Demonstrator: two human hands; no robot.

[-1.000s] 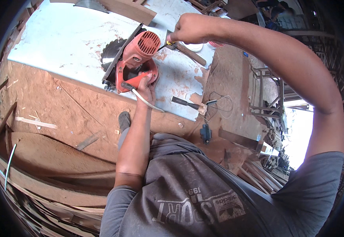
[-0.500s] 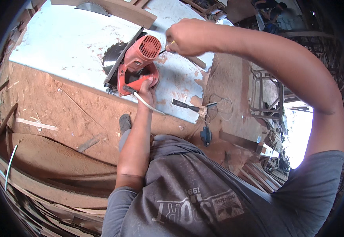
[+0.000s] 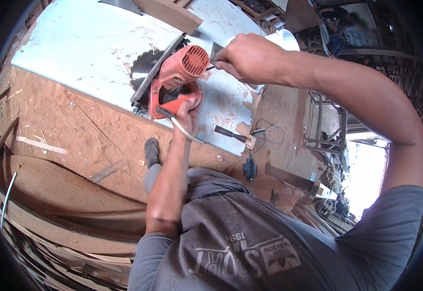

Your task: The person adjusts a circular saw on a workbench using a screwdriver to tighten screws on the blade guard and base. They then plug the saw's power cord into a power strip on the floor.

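Observation:
A red circular saw stands tilted on the pale, worn worktop. Its toothed blade faces left beside the dark base plate. My left hand is wrapped round the saw's rear handle, where a white cord comes out. Just right of the motor housing, my right hand is closed round a thin tool, probably a screwdriver; only its dark shaft shows, pointing at the saw, and I cannot tell whether it touches. A black-handled chisel lies near the worktop's front right corner.
Another saw blade and a wooden board lie at the far edge. A white bucket is beyond my right forearm. On the sandy floor are a blue power tool, a thin cord and wood scraps. Planks crowd the lower left.
My right hand has moved right and a little nearer, its wrist turned, and the tool's yellow part no longer shows. My left hand keeps its hold on the saw. The view has shifted slightly.

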